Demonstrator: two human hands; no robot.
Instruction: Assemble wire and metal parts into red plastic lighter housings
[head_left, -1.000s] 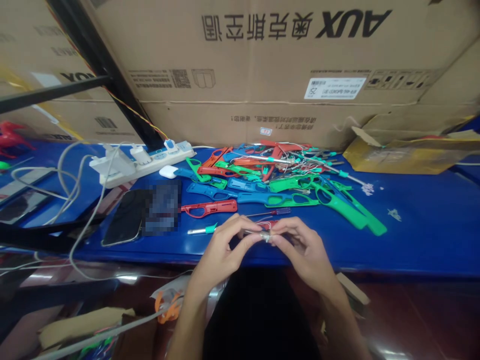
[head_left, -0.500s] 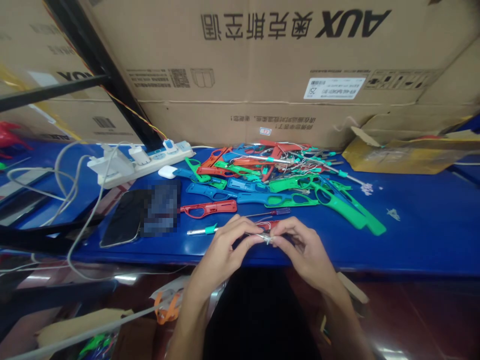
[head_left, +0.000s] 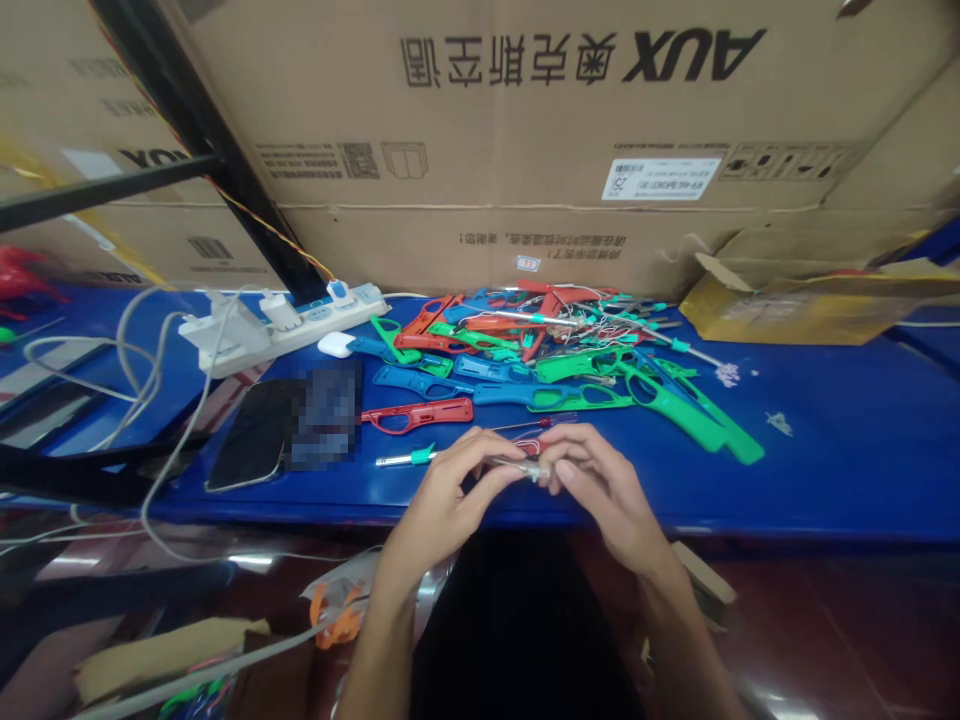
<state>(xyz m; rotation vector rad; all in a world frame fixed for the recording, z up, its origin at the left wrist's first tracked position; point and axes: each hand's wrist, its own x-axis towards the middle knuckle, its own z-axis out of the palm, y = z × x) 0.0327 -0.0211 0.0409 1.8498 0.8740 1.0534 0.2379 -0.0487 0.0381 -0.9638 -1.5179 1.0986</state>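
My left hand (head_left: 450, 485) pinches a small clear-and-silvery piece (head_left: 534, 468) between thumb and fingers, just above the table's front edge. At the right end of that piece are the curled fingers and thumb of my right hand (head_left: 596, 485), closed and touching it. Fingertips cover much of it, so its exact kind is unclear. Behind the hands lie a red part with white wires (head_left: 531, 447), partly hidden, and a thin screwdriver (head_left: 544, 423). Left of my left hand rests a metal lighter tube with a teal clip (head_left: 405, 458).
Red, blue and green lighter casings (head_left: 555, 394) and wired tubes are heaped across the blue table (head_left: 847, 450). Phones (head_left: 251, 435) and a power strip (head_left: 300, 335) with loose cables occupy the left. A yellow packet (head_left: 780, 305) lies back right, before a large cardboard box (head_left: 480, 120).
My right thumb and fingers have shifted on the right end of the small piece, showing more of it. My left hand keeps its pinch. The view has moved slightly.
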